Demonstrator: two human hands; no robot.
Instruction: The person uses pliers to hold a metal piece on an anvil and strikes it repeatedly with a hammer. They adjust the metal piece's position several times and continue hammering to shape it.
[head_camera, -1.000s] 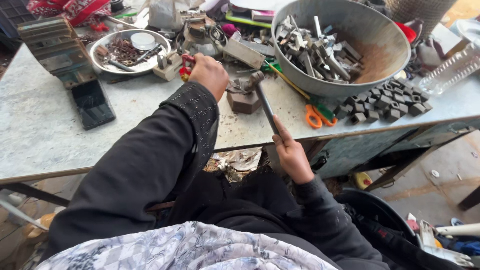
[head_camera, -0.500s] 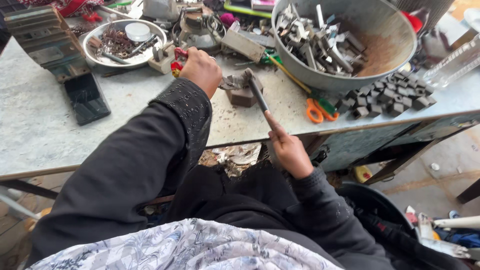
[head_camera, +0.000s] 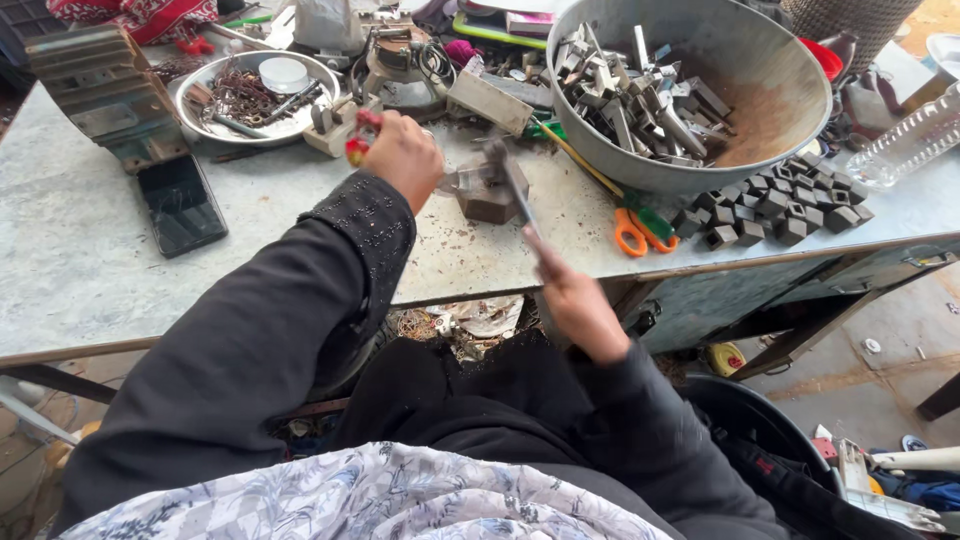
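Over the grey metal workbench (head_camera: 90, 290), the left hand (head_camera: 405, 155) is clenched around a red-handled tool (head_camera: 358, 140) just beside a brown metal block (head_camera: 490, 200), while the right hand (head_camera: 575, 300) grips a hammer (head_camera: 515, 185) whose head meets that block.

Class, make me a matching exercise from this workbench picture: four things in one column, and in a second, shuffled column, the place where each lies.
Things:
1. scissors
2. dark phone
3. white lid
4. square metal blocks

Places:
A. in the small round dish
B. near the table's right edge, beside the big bowl
C. flat on the table, left of the left hand
D. just under the big bowl's rim, handles toward the table edge

Pairs: 1-D, 2-C, 3-A, 4-B
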